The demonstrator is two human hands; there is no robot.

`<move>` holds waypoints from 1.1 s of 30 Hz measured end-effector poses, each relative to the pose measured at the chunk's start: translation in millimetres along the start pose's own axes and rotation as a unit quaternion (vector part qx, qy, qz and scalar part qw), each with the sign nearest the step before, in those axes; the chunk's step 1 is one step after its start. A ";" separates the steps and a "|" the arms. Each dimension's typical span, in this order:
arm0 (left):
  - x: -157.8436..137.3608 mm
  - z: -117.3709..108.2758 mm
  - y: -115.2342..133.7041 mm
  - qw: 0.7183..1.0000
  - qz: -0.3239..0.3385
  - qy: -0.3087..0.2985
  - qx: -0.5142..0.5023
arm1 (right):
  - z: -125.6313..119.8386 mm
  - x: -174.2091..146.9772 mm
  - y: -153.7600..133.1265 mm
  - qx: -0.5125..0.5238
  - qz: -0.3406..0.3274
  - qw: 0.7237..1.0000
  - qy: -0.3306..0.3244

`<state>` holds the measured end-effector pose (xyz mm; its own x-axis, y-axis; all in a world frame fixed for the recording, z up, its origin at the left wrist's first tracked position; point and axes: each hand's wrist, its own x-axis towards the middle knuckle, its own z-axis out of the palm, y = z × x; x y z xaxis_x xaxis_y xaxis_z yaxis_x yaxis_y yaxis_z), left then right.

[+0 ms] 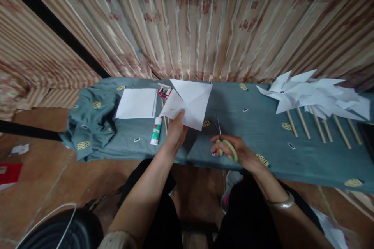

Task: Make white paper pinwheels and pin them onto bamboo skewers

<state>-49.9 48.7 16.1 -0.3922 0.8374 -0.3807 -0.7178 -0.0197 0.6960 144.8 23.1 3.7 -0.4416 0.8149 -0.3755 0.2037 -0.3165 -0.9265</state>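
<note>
My left hand (177, 127) grips a square sheet of white paper (194, 103) by its lower edge, thumb on top. A cut runs in from the sheet's upper left corner toward its middle, and faint crease lines show. In my right hand (233, 147) is a pair of scissors (221, 134) with pale green handles, its blades pointing up and a little apart, to the right of the paper and not touching it. A glue stick (156, 130) lies left of my left hand, beside thin wooden sticks (164, 116) partly hidden by the paper.
A stack of white paper (137, 103) lies on the left of the cloth-covered table (233, 120). Behind the glue stick is a small red and white box (165, 91). Several white paper pinwheels (315, 95) on wooden sticks lie at the right. A pleated curtain (193, 23) hangs behind.
</note>
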 end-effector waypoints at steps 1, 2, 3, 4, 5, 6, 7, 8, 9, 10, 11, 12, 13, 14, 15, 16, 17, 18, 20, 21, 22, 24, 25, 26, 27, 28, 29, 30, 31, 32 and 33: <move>0.5 0.3 1.7 1.000 0.004 -0.001 -0.004 | 0.1 -1.7 -0.7 -0.009 0.006 1.000 -0.013; 0.7 0.7 2.8 1.000 0.006 -0.002 -0.006 | 0.2 -3.0 -1.2 -0.016 0.011 1.000 -0.025; 0.7 1.0 3.4 1.000 0.007 -0.004 -0.008 | 0.6 -3.8 -1.4 -0.020 0.016 0.999 -0.035; 0.5 1.2 3.5 1.000 0.007 -0.006 -0.009 | 1.1 -4.1 -1.1 -0.023 0.019 0.999 -0.042; 0.4 1.5 3.3 1.000 0.006 -0.009 -0.009 | 1.9 -3.9 -0.4 -0.024 0.022 0.998 -0.049; 0.3 1.7 2.8 1.000 0.005 -0.011 -0.008 | 2.8 -3.4 0.8 -0.024 0.023 0.998 -0.055; 0.3 1.9 2.3 1.000 0.003 -0.012 -0.005 | 3.9 -2.6 2.2 -0.024 0.025 0.997 -0.062; 0.3 2.0 1.6 1.000 0.000 -0.012 -0.002 | 5.1 -1.5 3.7 -0.026 0.026 0.997 -0.068; 0.3 2.1 0.8 1.000 -0.002 -0.011 0.001 | 6.3 -0.4 5.0 -0.028 0.028 0.997 -0.072; 0.3 2.2 -0.1 1.000 -0.005 -0.011 0.004 | 7.5 0.7 6.0 -0.029 0.029 0.996 -0.076; 0.2 2.2 -1.1 1.000 -0.006 -0.011 0.006 | 8.6 1.7 6.6 -0.029 0.030 0.996 -0.077; 0.0 2.2 -2.1 1.000 -0.008 -0.012 0.007 | 9.6 2.6 6.8 -0.028 0.030 0.996 -0.078; -0.2 2.1 -3.2 1.000 -0.010 -0.012 0.008 | 10.4 3.3 6.7 -0.028 0.028 0.996 -0.079; -0.4 1.9 -4.4 1.000 -0.012 -0.012 0.008 | 11.1 3.8 6.3 -0.027 0.025 0.996 -0.080; -0.6 1.7 -5.5 1.000 -0.014 -0.013 0.007 | 11.6 4.1 5.8 -0.027 0.021 0.996 -0.080; -0.8 1.3 -6.4 1.000 -0.015 -0.014 0.005 | 11.8 4.4 5.3 -0.026 0.018 0.996 -0.081; -0.7 0.9 -7.1 1.000 -0.016 -0.015 0.002 | 11.9 4.5 4.9 -0.025 0.015 0.996 -0.081; -0.5 0.4 -7.5 1.000 -0.016 -0.017 -0.002 | 11.7 4.5 4.6 -0.024 0.013 0.997 -0.078; 0.2 -0.4 -7.1 1.000 -0.011 -0.020 -0.007 | 10.7 4.4 4.4 -0.020 0.010 0.998 -0.065; 0.6 -0.7 -6.4 1.000 -0.007 -0.021 -0.008 | 9.9 4.2 4.5 -0.018 0.010 0.998 -0.057; 1.0 -0.9 -5.5 1.000 -0.003 -0.022 -0.009 | 9.0 4.0 4.8 -0.017 0.011 0.999 -0.049; 1.4 -0.8 -3.7 1.000 0.003 -0.022 -0.009 | 7.1 3.4 5.3 -0.018 0.013 0.999 -0.048; 1.5 -0.6 -3.0 1.000 0.006 -0.021 -0.008 | 6.3 3.0 5.5 -0.021 0.016 0.998 -0.055; 1.5 -0.3 -2.5 1.000 0.008 -0.022 -0.006 | 5.7 2.5 5.6 -0.028 0.020 0.997 -0.065; 1.5 -0.1 -2.3 1.000 0.009 -0.022 -0.004 | 5.2 2.0 5.7 -0.038 0.024 0.996 -0.074; 1.4 0.1 -2.3 1.000 0.010 -0.023 -0.001 | 5.0 1.6 5.6 -0.050 0.027 0.995 -0.080; 1.3 0.2 -2.6 1.000 0.009 -0.021 0.002 | 4.9 1.2 5.5 -0.060 0.029 0.994 -0.083; 1.1 0.3 -3.0 1.000 0.008 -0.018 0.005 | 5.0 1.0 5.3 -0.066 0.030 0.994 -0.083; 0.9 0.3 -3.6 1.000 0.006 -0.016 0.006 | 5.3 0.9 5.0 -0.067 0.028 0.994 -0.083; 0.7 0.3 -4.4 1.000 0.005 -0.016 0.006 | 5.7 1.0 4.7 -0.063 0.026 0.994 -0.083; 0.4 0.3 -5.3 1.000 0.004 -0.016 0.005 | 6.1 1.2 4.4 -0.057 0.025 0.994 -0.084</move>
<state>-46.1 49.4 12.4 -0.3793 0.8543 -0.3554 -0.7085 -0.0211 0.7054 139.8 19.7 -1.0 -0.5665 0.7037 -0.4288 0.3231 -0.2890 -0.9011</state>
